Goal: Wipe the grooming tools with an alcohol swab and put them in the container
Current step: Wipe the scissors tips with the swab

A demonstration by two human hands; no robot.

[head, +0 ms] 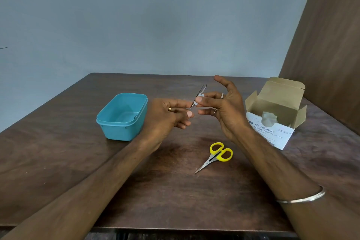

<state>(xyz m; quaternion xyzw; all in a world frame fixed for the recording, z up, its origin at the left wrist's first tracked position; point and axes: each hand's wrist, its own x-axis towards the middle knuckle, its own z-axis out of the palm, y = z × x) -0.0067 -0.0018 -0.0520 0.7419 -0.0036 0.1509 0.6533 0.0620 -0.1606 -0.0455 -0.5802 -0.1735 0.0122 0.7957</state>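
Note:
My left hand (167, 115) holds the lower end of a pair of metal tweezers (201, 90), which point up and away above the table. My right hand (224, 107) pinches a small white alcohol swab (200, 98) around the middle of the tweezers between thumb and fingers, with the index finger raised. A teal plastic container (109, 121) stands open to the left of my left hand, and nothing shows inside it. Small scissors with yellow handles (216, 157) lie on the table nearer to me, between my forearms.
An open cardboard box of alcohol swabs (272, 122) sits at the right, white packets showing inside. The wooden table (175, 191) runs to a grey wall behind, and a brown panel (327, 54) rises at the far right. Its front edge is close below my arms.

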